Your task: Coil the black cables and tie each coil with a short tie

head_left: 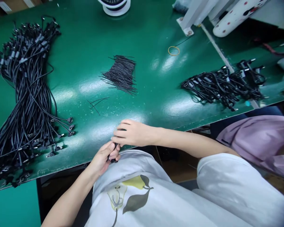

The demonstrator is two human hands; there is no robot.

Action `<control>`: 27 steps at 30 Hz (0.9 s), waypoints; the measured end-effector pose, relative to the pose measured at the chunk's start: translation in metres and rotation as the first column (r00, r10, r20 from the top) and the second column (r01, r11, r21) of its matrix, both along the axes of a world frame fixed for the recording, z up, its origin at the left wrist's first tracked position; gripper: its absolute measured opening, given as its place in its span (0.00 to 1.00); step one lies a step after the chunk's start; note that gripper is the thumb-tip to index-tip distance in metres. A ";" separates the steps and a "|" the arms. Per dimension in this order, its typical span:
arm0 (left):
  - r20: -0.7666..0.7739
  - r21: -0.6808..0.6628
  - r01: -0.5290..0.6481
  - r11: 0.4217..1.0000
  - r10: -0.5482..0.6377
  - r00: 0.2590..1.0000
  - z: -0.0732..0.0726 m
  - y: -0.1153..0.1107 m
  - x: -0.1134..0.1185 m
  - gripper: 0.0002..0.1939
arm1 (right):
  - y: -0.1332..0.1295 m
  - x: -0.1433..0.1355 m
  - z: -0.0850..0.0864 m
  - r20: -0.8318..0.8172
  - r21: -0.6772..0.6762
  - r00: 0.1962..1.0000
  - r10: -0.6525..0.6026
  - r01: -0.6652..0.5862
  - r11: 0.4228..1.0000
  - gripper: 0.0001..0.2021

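Observation:
Close to my body at the table's front edge, my left hand (106,156) is closed around a black cable (114,160), mostly hidden by the fingers. My right hand (131,134) meets it from the right, its fingers bent and pressed in at the top of the same cable. Whether a thin tie is between those fingers I cannot tell. Beyond the hands lies a pile of thin black twist ties (120,74), with a few loose ties (96,103) nearer to me.
Many long black cables with plugs (28,82) cover the left side. Coiled, bundled cables (222,85) lie at the right. A yellow rubber band (173,50), a white metal bracket (188,23) and a white spool (115,8) are farther back. Another person's lilac clothing (257,142) shows at right.

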State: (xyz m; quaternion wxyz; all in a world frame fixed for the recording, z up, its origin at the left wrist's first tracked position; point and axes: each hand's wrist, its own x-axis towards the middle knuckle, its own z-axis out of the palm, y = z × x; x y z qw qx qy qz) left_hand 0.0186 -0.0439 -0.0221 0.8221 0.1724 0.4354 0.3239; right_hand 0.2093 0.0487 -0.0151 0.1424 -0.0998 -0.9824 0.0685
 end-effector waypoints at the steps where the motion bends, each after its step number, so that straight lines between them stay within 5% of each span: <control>1: -0.010 0.002 0.023 1.000 -0.023 1.000 0.000 0.000 -0.002 0.17 | -0.003 0.000 0.000 -0.010 0.088 1.000 0.002 -0.001 0.996 0.12; 8: -0.142 0.096 0.231 0.968 -0.217 0.966 0.001 0.004 -0.012 0.21 | -0.004 -0.001 -0.014 -0.030 0.233 0.997 0.069 -0.060 0.971 0.12; 14: -0.582 0.290 0.547 0.785 -0.309 0.752 -0.005 0.003 -0.024 0.24 | -0.011 -0.013 -0.024 0.033 0.129 0.992 0.125 -0.128 0.983 0.13; 16: -0.612 0.302 0.518 0.800 -0.254 0.749 -0.011 -0.002 -0.028 0.24 | -0.008 -0.017 -0.018 0.039 0.014 0.992 0.117 -0.118 0.993 0.14; 19: -0.460 0.281 0.311 0.908 -0.157 0.874 -0.019 -0.008 -0.033 0.23 | 0.021 -0.009 -0.002 -0.060 -0.306 0.997 -0.046 0.025 0.952 0.17; 21: -0.311 0.235 0.095 0.967 -0.018 0.950 -0.021 -0.008 -0.036 0.22 | 0.060 0.007 0.003 -0.093 -0.499 0.905 -0.414 0.318 0.806 0.17; 23: -0.216 0.204 -0.081 0.976 0.125 0.968 -0.020 -0.005 -0.035 0.20 | 0.107 0.029 0.000 -0.005 -0.529 0.586 -0.811 0.687 0.499 0.13; 25: -0.162 0.193 -0.159 0.968 0.191 0.968 -0.018 -0.002 -0.032 0.19 | 0.149 0.048 -0.010 0.137 -0.435 0.286 -0.948 0.878 0.202 0.08; 27: -0.139 0.176 -0.178 0.968 0.203 0.969 -0.016 0.001 -0.026 0.19 | 0.180 0.055 -0.022 0.243 -0.354 0.153 -0.958 0.934 0.059 0.08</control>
